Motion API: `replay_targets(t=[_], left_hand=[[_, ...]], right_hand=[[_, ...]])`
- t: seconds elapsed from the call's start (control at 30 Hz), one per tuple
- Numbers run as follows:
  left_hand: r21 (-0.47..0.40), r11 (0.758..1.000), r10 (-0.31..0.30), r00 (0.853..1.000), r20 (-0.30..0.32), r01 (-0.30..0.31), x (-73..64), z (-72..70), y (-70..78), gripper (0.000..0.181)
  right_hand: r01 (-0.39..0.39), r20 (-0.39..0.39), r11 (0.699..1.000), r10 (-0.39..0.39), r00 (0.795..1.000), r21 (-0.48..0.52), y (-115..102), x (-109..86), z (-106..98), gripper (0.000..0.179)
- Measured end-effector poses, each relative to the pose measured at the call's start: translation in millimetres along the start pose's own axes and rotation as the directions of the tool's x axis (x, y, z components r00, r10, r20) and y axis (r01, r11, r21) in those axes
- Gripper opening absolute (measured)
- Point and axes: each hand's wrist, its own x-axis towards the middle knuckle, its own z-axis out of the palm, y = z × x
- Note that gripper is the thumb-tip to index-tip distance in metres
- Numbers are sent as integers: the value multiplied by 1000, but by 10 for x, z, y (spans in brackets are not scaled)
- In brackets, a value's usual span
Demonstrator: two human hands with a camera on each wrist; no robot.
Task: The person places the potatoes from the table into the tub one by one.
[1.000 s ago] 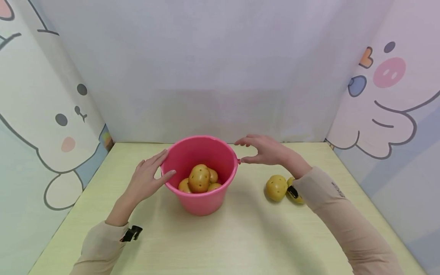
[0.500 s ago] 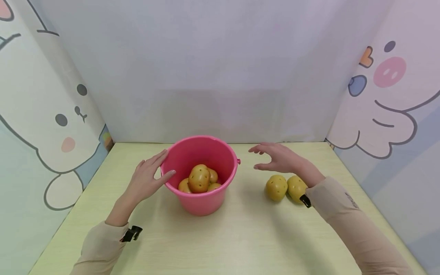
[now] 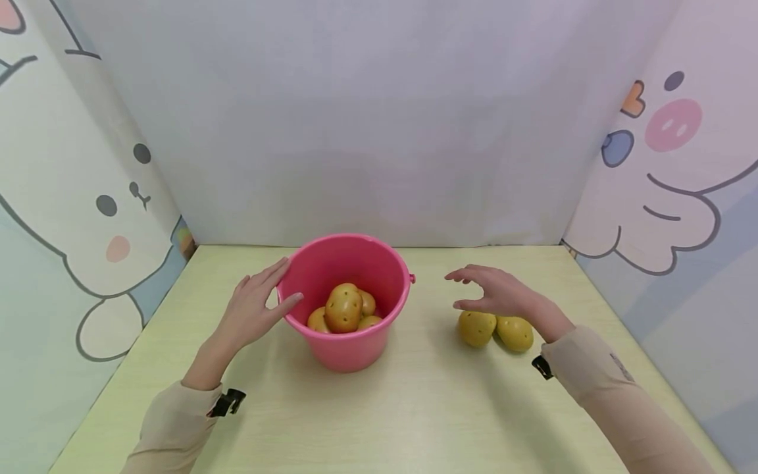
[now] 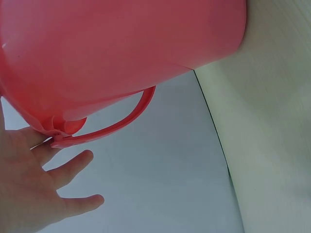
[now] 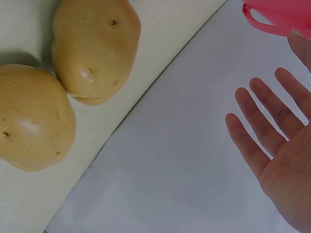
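Note:
A pink bucket (image 3: 349,352) stands upright on the table, with several yellow potatoes (image 3: 343,308) inside. My left hand (image 3: 254,306) holds its left rim, the thumb over the inner side and the fingers outside. Seen from the left wrist, those fingers (image 4: 73,170) spread beside the bucket's handle (image 4: 114,128). Above and just behind two potatoes on the table hovers my right hand (image 3: 500,291), fingers loosely bent and nothing in its grasp. These two, a left potato (image 3: 476,330) and a right potato (image 3: 515,334), lie side by side; the right wrist view shows them close up.
The pale wooden table (image 3: 379,428) ends at a plain whitish back wall (image 3: 379,131). Side panels with cartoon animals flank it, a rabbit (image 3: 77,164) on the left and a pig (image 3: 669,158) on the right.
My right hand has drawn away from the bucket's right side, moving right and lower until it is over the two loose potatoes. The left hand and bucket stay put.

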Motion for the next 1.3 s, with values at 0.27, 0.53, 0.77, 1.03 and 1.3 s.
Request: replay_targets(t=[0.27,0.53,0.77,1.03,1.3], left_hand=[[6,1000,3,1000,2,-3,10,6,-9,70],[7,1000,5,1000,7,-5,6,-6,-3,71],[11,1000,2,1000,1,-2,16,2,-8,70],[11,1000,2,1000,-4,-2,9,4,-5,69],[7,1000,0,1000,-2,0,12,10,-1,69]], right_hand=[[16,-21,1000,-16,1000,-3,163,-150,180,56],[8,2,1000,-8,1000,10,263,-263,313,62],[32,7,998,-31,999,-50,345,-318,411,61],[20,27,997,-18,999,-80,492,-344,555,64],[31,29,994,-28,999,-102,595,-330,647,66]])
